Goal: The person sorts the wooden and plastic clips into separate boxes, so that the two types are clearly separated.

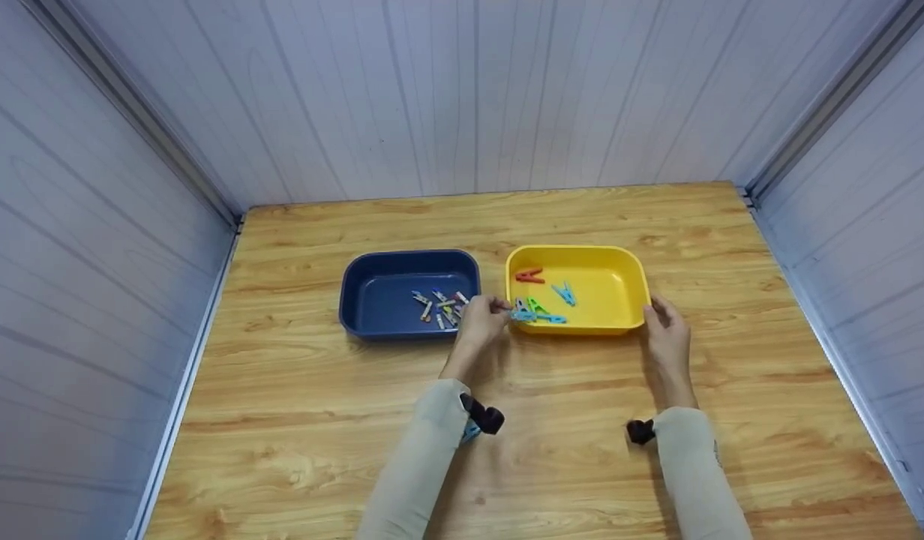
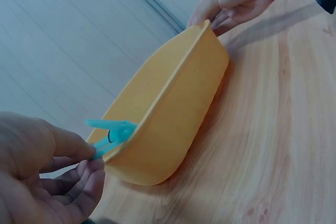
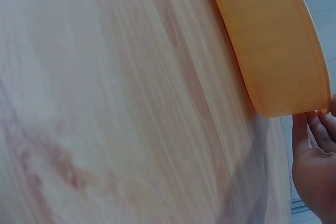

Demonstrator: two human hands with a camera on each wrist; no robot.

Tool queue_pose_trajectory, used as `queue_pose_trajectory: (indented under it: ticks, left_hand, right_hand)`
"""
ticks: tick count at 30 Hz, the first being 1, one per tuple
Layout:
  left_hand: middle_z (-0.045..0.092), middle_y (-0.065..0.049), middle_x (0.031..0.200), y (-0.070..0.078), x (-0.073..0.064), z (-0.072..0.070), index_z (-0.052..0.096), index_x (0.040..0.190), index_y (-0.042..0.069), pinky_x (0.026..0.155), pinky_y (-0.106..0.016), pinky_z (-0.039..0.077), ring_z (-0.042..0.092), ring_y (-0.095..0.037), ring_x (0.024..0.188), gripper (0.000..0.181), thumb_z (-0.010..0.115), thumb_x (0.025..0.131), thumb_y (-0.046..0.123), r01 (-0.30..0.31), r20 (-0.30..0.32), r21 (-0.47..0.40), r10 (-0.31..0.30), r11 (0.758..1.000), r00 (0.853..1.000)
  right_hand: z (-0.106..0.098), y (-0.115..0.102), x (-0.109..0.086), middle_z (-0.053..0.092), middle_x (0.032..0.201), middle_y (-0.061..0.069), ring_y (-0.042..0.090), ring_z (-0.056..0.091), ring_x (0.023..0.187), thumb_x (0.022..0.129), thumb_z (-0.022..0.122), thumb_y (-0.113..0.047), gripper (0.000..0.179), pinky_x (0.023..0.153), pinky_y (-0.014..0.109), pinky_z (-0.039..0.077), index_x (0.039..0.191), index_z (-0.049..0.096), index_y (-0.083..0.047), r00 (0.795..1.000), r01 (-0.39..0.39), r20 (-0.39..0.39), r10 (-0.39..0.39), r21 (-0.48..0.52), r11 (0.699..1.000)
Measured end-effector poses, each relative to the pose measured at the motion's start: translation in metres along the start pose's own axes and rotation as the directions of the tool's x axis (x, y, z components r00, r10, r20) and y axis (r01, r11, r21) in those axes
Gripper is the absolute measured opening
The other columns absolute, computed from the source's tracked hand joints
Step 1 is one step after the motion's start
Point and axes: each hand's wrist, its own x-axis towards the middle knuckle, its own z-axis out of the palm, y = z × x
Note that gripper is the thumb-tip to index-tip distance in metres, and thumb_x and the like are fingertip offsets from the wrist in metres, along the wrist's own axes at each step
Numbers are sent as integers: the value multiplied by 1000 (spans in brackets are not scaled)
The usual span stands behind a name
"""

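Observation:
My left hand [image 1: 483, 321] pinches one handle of a turquoise plastic clothespin [image 2: 119, 130] between thumb and fingers. That clothespin reaches over the left rim of a yellow tub [image 1: 593, 253]. Inside the tub lie several plastic clothespins, among them a red clothespin [image 1: 529, 276], a light blue clothespin [image 1: 565, 294] and a green clothespin [image 1: 535, 305]. At the tub's right end my right hand [image 1: 668, 334] grips the rim, thumb at the top edge and fingers against the outer wall [image 3: 283, 90].
Left of the yellow tub stands a dark blue tub [image 1: 376, 289] with several small wooden clothespins [image 1: 426, 310] at its right side, partly hidden by my left hand. A blue piece [image 1: 471, 430] lies beside my left forearm. Pale panel walls [image 1: 462, 97] enclose the wooden table [image 1: 297, 450].

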Motion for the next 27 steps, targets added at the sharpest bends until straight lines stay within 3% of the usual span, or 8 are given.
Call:
queue_pose_trajectory:
  ticks: [4,8,9,13,17,23,27]
  left_hand:
    - [70,-4,83,2,5,1,72,89,8,79,-27,46,58,-12,74,9,65,84,7,26,-38,13,-25,1000,999]
    - [69,-2,81,4,8,4,72,89,8,74,-24,46,57,-10,72,8,66,84,8,42,-49,-26,-43,999,998]
    - [69,-2,81,4,9,5,72,89,8,71,-23,47,58,-10,73,8,66,84,8,39,-51,-41,-41,998,998]
    - [70,-4,87,6,11,9,71,91,7,72,-22,48,61,-12,79,9,64,87,7,-4,-64,-94,-2,996,998]
    - [70,-5,92,6,10,12,71,94,7,79,-25,50,62,-14,86,11,62,88,6,-48,-60,-72,44,996,997]
    - [70,-6,90,1,4,12,71,93,6,77,-25,49,60,-13,82,11,62,88,7,-122,-34,-22,121,992,992]
    - [67,-4,87,-5,-2,6,71,93,6,73,-23,46,55,-10,79,10,62,88,8,-136,-9,-6,136,991,991]
  right_hand:
    - [-1,-1,-1,48,140,15,18,46,124,97,53,-19,43,102,21,39,139,49,-8,1000,-24,20,23,67,997]
    - [-1,-6,-5,44,142,14,22,42,130,97,53,-18,46,107,27,38,141,45,-6,996,-74,50,68,131,989]
    - [-1,-9,-6,44,142,14,21,42,130,98,53,-20,47,107,27,38,142,44,-6,996,-79,53,74,108,991]
    - [1,-17,-12,39,145,14,24,37,134,98,52,-18,50,110,33,35,145,39,-6,988,-141,89,124,220,965]
    - [2,-21,-15,38,144,15,26,36,134,97,53,-15,50,112,39,32,144,40,-5,985,-167,97,143,309,936]
    - [1,-6,-6,42,141,13,25,39,131,96,56,-19,48,110,37,35,141,44,-8,990,-139,82,119,328,934]
    - [0,1,-1,43,141,11,23,40,131,96,56,-22,49,110,35,35,142,44,-10,991,-128,66,113,292,948]
